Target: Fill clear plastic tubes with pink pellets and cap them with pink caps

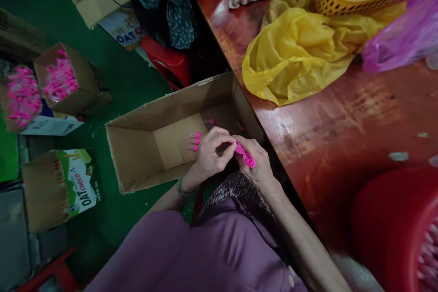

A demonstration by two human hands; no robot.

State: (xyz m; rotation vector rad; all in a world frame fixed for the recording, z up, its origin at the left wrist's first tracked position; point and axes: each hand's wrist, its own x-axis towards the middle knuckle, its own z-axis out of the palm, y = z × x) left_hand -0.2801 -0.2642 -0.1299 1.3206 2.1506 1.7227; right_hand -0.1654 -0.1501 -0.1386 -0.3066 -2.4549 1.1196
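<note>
Between my hands is a bright pink plastic piece [249, 160], narrow, with a round cup-like end pointing toward me. My right hand [256, 164] is closed around it from the right. The fingers of my left hand [214, 150] pinch at its far end, where the fingertips hide part of it. Both hands are above the near right part of a long open cardboard box [137, 150]. On the box's bottom, just left of my left hand, lie several small clear tubes with pink caps [194, 141]. Another pink-capped tube [209, 121] is farther back.
To the right, a reddish-brown table [342, 123] bears a yellow plastic bag [294, 54], a yellow basket [342, 5] and a red bucket [383, 223]. Cartons of pink items [61, 80] and an oat choco carton [80, 182] are at left. A red stool [167, 59] is beyond the box.
</note>
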